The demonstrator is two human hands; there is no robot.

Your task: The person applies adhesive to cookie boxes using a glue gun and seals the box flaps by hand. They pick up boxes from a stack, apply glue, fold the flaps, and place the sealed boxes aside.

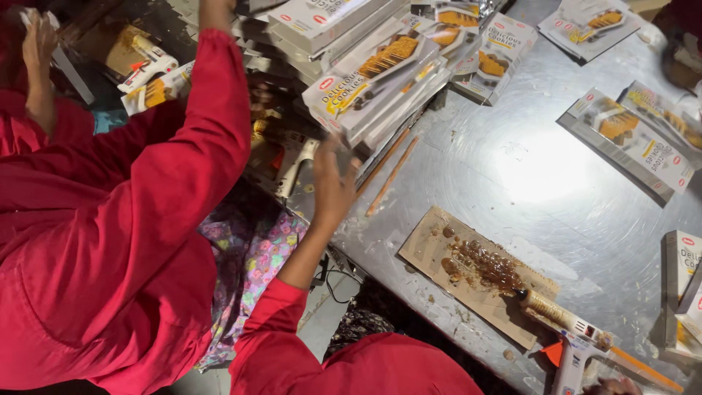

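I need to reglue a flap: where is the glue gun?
In the head view, the glue gun lies at the lower right of the metal table, its nozzle on the glue-stained cardboard.

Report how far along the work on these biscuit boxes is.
Done, apparently: a tall stack of boxes is piled at the table's far edge. In hand: the left hand touches that stack's lower boxes; its grip is blurred. The glue gun lies with its nozzle on a glue-spotted cardboard pad, the right hand barely showing beside it. Left, probably: loose boxes lie scattered on the metal table.
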